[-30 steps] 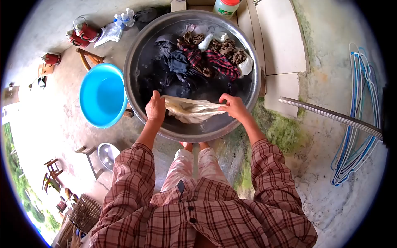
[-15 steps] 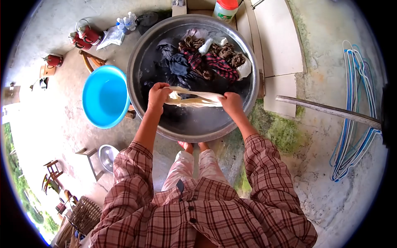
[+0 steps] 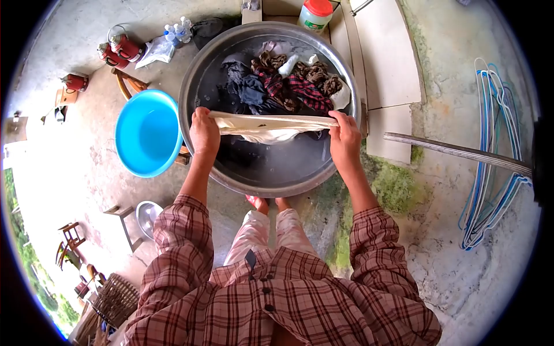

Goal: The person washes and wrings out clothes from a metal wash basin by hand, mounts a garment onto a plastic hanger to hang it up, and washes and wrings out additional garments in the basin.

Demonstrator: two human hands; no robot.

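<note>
A cream cloth (image 3: 271, 126) is stretched taut between my two hands, over the water in a large round metal basin (image 3: 191, 75). My left hand (image 3: 205, 134) is closed on its left end, near the basin's left rim. At the right rim, my right hand (image 3: 345, 141) grips the other end. Beyond the cloth, dark clothes (image 3: 248, 86), a red and black checked piece (image 3: 309, 92) and white cloth (image 3: 341, 96) lie bunched in the basin. Greyish water (image 3: 283, 167) shows below the stretched cloth.
A blue tub (image 3: 147, 134) stands left of the basin, with a small metal bowl (image 3: 149, 218) nearer me. A red-lidded jar (image 3: 315, 14) is behind the basin. To the right are a ridged pole (image 3: 456, 152) and several hangers (image 3: 490, 173). Red flasks (image 3: 127, 48) stand at the back left.
My hands have moved apart, left hand to the left and right hand to the right. The cream cloth between them has gone from a short bunched strip to a wider, tauter span.
</note>
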